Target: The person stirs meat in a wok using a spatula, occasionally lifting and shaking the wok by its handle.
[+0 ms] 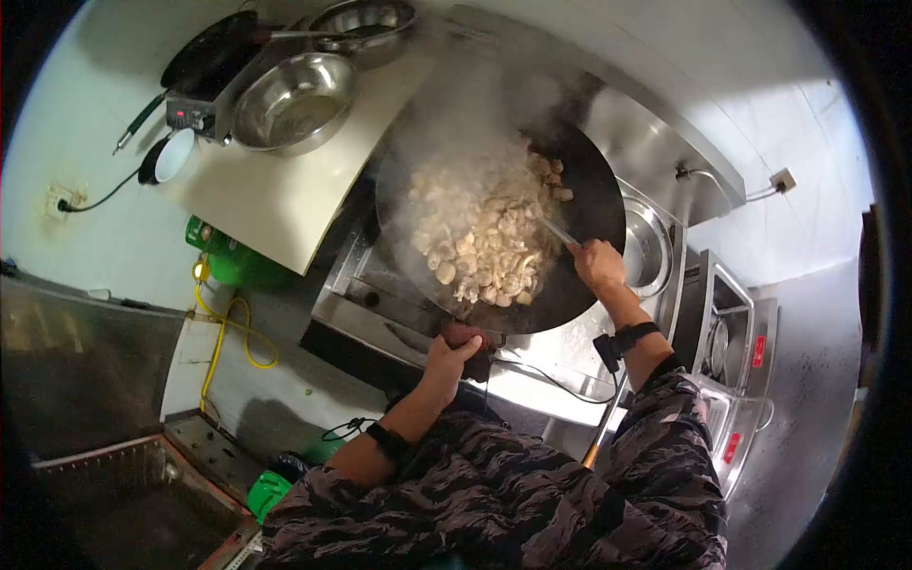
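A large dark wok point(594, 190) sits on the stove, filled with steaming chunks of pale, browned food point(489, 242). My right hand point(600, 266) is closed around the handle of a metal cooking utensil point(559, 231) at the wok's right side. That utensil's head is buried in the food. At the near rim, my left hand point(446, 366) grips a reddish-brown cloth point(463, 334) against the wok's edge. Whatever part of the wok lies under the cloth is hidden. Steam blurs the far left of the wok.
A metal bowl point(294, 103) stands on the left counter point(256, 195), beside a black pan point(209, 55) and a white cup point(175, 155). Under the counter is a green gas cylinder point(242, 261) with a yellow hose point(217, 356). A round metal basin point(648, 249) is right of the wok.
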The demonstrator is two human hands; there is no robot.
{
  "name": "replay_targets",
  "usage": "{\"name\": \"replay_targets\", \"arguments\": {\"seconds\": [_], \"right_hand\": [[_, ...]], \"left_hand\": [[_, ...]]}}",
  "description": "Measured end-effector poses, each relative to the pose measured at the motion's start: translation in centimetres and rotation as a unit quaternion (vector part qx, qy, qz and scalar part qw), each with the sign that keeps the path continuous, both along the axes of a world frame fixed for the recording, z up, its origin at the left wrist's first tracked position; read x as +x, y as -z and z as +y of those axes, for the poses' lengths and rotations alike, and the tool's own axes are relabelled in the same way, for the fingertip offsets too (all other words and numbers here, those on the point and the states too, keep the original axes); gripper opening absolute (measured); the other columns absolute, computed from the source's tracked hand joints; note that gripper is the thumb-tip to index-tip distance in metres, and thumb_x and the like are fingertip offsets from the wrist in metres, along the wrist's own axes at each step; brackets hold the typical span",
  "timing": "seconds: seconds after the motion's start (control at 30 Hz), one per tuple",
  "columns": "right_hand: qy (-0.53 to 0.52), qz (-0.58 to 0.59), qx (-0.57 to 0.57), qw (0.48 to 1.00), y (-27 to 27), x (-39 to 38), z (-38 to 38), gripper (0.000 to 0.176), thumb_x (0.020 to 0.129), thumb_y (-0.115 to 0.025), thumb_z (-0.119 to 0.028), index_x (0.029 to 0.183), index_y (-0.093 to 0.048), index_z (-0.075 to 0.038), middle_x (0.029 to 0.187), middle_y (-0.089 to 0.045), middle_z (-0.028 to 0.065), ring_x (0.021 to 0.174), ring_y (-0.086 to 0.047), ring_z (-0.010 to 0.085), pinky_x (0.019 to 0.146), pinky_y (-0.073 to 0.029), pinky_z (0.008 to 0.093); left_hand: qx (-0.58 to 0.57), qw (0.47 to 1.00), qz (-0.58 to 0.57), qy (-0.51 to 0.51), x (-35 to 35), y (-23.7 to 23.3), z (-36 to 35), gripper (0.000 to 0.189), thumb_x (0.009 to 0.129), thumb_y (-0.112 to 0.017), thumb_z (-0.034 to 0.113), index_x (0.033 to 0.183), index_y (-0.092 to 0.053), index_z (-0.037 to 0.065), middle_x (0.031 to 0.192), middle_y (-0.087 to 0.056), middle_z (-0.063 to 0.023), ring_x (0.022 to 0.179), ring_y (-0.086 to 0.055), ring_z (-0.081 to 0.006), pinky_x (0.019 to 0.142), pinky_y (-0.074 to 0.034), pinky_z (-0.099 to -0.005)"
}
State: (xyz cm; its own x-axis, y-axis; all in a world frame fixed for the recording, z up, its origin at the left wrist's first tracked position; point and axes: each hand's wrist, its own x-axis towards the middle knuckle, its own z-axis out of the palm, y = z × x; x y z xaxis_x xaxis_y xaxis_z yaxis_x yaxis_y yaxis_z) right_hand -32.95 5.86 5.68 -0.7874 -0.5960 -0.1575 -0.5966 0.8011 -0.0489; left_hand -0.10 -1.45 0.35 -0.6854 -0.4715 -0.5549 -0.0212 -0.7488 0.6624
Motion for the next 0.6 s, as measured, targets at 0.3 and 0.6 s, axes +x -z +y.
{"name": "replay_targets", "arguments": {"seconds": [0.3, 0.6], "right_hand": [[-0.155, 0.162, 0.035, 0.974, -3.5, 4.4, 5.2, 0.04, 0.1, -0.049, -0.035, 0.114, -0.064, 0.0, 0.089, -0.07, 0.0171, 0.071, -0.07, 0.0327, 0.059, -0.056, 0.0435], [-0.21, 0.295, 0.033, 0.932, -11.6, 9.6, 13.6, 0.036, 0.098, -0.054, -0.04, 0.104, -0.065, -0.006, 0.082, -0.065, 0.0097, 0.072, -0.068, 0.0274, 0.06, -0.053, 0.0399]], "left_hand": [[0.031, 0.999, 0.035, -0.004, -0.3, 1.5, -0.2, 0.015, 0.09, -0.072, 0.014, 0.1, -0.068, 0.004, 0.086, -0.07, -0.0057, 0.071, -0.066, -0.0182, 0.062, -0.052, -0.0324], [0.034, 0.998, 0.057, 0.012, 0.7, 1.0, 0.4, 0.018, 0.092, -0.069, 0.018, 0.098, -0.068, 0.001, 0.079, -0.071, -0.0098, 0.06, -0.068, -0.0213, 0.049, -0.052, -0.0351]]}}
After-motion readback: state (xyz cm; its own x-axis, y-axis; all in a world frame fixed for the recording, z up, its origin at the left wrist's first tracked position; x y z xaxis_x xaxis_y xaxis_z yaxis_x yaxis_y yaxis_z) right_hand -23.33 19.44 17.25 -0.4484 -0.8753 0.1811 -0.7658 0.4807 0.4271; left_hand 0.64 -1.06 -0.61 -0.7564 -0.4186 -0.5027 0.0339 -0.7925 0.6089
